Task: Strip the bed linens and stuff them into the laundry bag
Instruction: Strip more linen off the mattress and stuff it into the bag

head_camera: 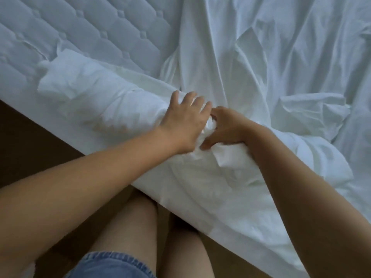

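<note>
A rumpled white bed sheet (261,67) covers the right half of the bed and is bunched into a thick roll along the near edge. My left hand (184,119) lies on that roll with its fingers spread and mostly straight. Beside it, my right hand (224,127) grips a bunch of the sheet, fingers and thumb curled round the cloth. The quilted mattress (90,31) lies bare at the upper left. No laundry bag shows in the head view.
The bed's near edge runs diagonally from the left down to the lower right. Dark brown floor (30,137) lies on my side of it. My bare legs and denim shorts (112,265) stand close against the bed.
</note>
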The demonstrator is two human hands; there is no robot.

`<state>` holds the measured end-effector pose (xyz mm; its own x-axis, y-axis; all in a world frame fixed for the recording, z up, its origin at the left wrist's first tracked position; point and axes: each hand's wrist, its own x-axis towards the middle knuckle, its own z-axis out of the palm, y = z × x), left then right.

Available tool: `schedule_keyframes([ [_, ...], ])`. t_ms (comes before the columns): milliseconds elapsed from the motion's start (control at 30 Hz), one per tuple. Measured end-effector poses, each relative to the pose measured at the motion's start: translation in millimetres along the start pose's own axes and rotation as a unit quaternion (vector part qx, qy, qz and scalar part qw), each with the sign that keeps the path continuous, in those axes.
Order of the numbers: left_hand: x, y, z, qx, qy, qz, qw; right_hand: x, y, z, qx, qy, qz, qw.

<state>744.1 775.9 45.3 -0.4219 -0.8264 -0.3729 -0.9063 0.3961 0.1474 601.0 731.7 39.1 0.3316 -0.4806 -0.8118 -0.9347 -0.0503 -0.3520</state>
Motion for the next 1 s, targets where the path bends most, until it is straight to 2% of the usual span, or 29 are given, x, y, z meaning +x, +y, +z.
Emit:
schedule_keyframes([
  [33,-16,16,12,-0.002,0.111,0.014,0.994,-2,0,-1,-0.034,0.03,-0.008,0.999],
  [67,-33,29,23,0.013,0.164,0.033,0.986,-7,0,-3,-0.058,0.062,-0.008,0.996],
  [133,-55,36,47,0.101,0.075,0.051,0.991,-20,3,-2,-0.076,0.145,-0.016,0.986],
  [200,-50,26,61,0.146,0.033,0.07,0.986,-37,4,4,-0.081,0.212,-0.013,0.974],
  [267,-35,20,58,0.129,0.019,0.078,0.988,-51,4,17,-0.065,0.289,-0.006,0.955],
  [333,-12,12,44,0.076,0.013,0.087,0.993,-62,3,38,-0.1,0.372,-0.003,0.923],
  [367,2,6,35,0.047,-0.038,0.095,0.994,-65,5,52,-0.132,0.39,-0.007,0.912],
  [433,31,-7,10,-0.008,-0.124,0.099,0.987,-66,14,76,-0.179,0.367,-0.005,0.913],
  [567,84,-22,-30,-0.108,-0.195,0.077,0.972,-34,38,69,-0.221,0.318,0.027,0.922],
  [633,96,-17,-38,-0.104,-0.19,0.032,0.976,-16,41,35,-0.169,0.296,0.051,0.939],
  [700,97,4,-41,-0.053,-0.141,-0.022,0.988,0,46,-1,-0.095,0.243,0.051,0.964],
  [867,90,48,-18,0.033,-0.105,0.0,0.994,14,53,-50,-0.032,0.168,0.01,0.985],
  [933,97,45,-15,0.025,-0.092,-0.004,0.995,5,57,-42,0.08,0.193,0.013,0.978],
  [1000,106,45,-16,0.031,-0.083,0.016,0.996,-16,63,-20,0.179,0.315,0.023,0.932],
])
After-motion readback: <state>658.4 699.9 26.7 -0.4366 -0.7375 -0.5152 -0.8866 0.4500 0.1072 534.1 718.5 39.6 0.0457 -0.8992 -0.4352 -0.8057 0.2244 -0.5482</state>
